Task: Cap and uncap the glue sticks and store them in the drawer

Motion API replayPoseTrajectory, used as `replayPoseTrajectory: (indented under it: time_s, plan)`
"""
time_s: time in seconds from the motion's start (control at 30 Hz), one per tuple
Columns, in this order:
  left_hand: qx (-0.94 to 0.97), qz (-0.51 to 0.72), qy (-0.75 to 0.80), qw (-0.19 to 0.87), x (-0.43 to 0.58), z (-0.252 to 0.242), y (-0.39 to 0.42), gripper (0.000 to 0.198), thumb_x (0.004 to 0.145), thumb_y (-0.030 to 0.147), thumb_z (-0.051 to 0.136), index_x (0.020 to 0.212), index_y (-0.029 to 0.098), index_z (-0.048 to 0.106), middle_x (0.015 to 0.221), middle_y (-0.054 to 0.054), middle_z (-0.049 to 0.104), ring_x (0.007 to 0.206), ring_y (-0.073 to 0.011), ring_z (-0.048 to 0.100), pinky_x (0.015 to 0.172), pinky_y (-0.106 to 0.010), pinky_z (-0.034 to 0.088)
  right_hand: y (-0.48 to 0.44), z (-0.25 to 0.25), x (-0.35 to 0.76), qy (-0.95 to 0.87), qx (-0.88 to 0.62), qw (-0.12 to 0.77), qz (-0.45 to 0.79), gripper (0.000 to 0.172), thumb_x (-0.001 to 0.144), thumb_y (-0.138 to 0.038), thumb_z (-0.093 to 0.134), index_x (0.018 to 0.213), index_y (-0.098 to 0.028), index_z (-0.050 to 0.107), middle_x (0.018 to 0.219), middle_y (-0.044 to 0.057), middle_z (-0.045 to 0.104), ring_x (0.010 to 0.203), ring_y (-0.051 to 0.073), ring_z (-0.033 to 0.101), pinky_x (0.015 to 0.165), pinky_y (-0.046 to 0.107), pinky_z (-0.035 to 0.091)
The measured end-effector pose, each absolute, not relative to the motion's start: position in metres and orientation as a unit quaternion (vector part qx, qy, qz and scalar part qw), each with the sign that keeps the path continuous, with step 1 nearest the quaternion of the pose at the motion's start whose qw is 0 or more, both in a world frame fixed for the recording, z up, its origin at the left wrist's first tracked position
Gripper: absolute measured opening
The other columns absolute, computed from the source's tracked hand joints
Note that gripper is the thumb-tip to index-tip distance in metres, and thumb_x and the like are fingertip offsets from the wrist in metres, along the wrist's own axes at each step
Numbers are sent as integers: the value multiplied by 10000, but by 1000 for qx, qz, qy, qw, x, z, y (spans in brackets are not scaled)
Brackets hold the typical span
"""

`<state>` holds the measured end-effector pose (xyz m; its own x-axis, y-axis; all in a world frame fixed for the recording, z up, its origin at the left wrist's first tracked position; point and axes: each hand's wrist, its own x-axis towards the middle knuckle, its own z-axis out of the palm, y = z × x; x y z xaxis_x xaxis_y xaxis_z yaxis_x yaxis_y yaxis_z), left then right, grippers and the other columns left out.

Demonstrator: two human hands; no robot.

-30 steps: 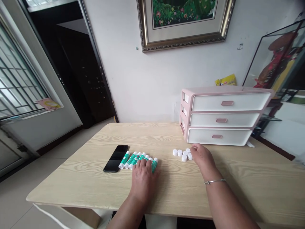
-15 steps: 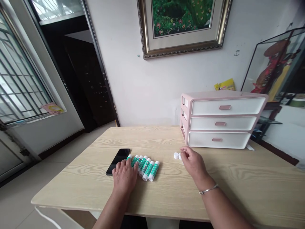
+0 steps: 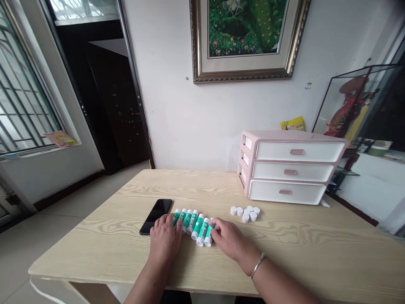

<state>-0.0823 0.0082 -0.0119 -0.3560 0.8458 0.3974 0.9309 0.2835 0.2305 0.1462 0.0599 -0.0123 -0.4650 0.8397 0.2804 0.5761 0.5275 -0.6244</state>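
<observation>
Several green-and-white glue sticks (image 3: pixel 187 220) lie side by side in a slanting row on the wooden table. At the row's left end my left hand (image 3: pixel 166 236) is closed, with the leftmost glue stick (image 3: pixel 176 216) between thumb and index finger; its lower part is hidden. My right hand (image 3: pixel 229 238) has its bent fingers and thumb on the rightmost glue stick (image 3: pixel 208 237), partly covering it. Several small white caps (image 3: pixel 247 213) stand in a loose cluster beyond my right hand, apart from it.
A black phone (image 3: pixel 155 216) lies left of the row, close to my left fingers. The pink-and-white drawer unit (image 3: pixel 289 172) stands at the back right, a yellow packet (image 3: pixel 293 123) behind its top. The wooden table (image 3: pixel 95 249) has its front edge close to me.
My right hand has moved left and nearer from the white caps to the rightmost glue stick, leaving the caps in view. The left hand stays by the row. The camera view has shifted slightly.
</observation>
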Motion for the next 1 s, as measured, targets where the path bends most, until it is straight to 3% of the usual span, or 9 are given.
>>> replayPoseTrajectory:
  time_s: [0.33, 0.53, 0.67, 0.73, 0.83, 0.9, 1.0]
  plan:
    - [-578, -276, -763, 88, -89, -18, 8, 385, 1008, 388, 419, 1154, 153, 687, 1213, -142, 694, 1116, -295, 624, 944, -393, 457, 75, -30, 147, -805, -429, 334, 239, 273, 934, -253, 492, 1131, -205, 674, 834, 24, 726, 758, 174, 645, 699, 269, 431]
    - [-562, -318, -759, 80, -93, -20, 6, 412, 1010, 409, 391, 1131, 153, 691, 1202, -139, 691, 1133, -280, 624, 981, -391, 472, 74, -27, 155, -774, -445, 358, 274, 262, 937, -260, 460, 1066, -195, 678, 663, -20, 637, 605, 155, 571, 592, 267, 386]
    - [-558, -330, -757, 77, -96, -25, 7, 410, 1000, 403, 404, 1126, 139, 691, 1177, -140, 697, 1122, -285, 632, 990, -406, 483, 67, -24, 156, -776, -443, 360, 269, 255, 922, -282, 488, 1079, -191, 668, 678, -15, 640, 615, 161, 590, 606, 279, 424]
    - [-562, -329, -755, 78, -96, -26, 8, 406, 995, 389, 416, 1153, 127, 683, 1200, -149, 690, 1124, -294, 631, 995, -421, 483, 60, -19, 155, -792, -431, 364, 232, 266, 910, -285, 513, 1113, -188, 655, 778, 17, 679, 694, 178, 625, 678, 308, 481]
    - [-577, -322, -746, 78, -94, -26, 10, 404, 992, 363, 429, 1221, 120, 657, 1278, -161, 657, 1155, -298, 618, 1018, -421, 467, 46, -7, 151, -842, -379, 359, 133, 362, 860, -268, 591, 1214, -201, 628, 1126, 101, 686, 1045, 244, 629, 939, 404, 498]
    - [-596, -305, -738, 79, -91, -24, 10, 401, 987, 348, 446, 1266, 129, 632, 1319, -161, 636, 1176, -295, 607, 1031, -412, 452, 39, 0, 148, -881, -338, 321, 75, 510, 818, -258, 650, 1322, -216, 587, 1374, 128, 580, 1303, 298, 491, 1108, 477, 394]
    - [-624, -276, -727, 79, -87, -21, 7, 363, 978, 345, 471, 1231, 148, 642, 1258, -154, 658, 1155, -288, 613, 1022, -404, 443, 38, 3, 143, -923, -301, 235, 43, 687, 803, -287, 692, 1457, -234, 491, 1585, 113, 377, 1470, 336, 280, 1205, 522, 264]
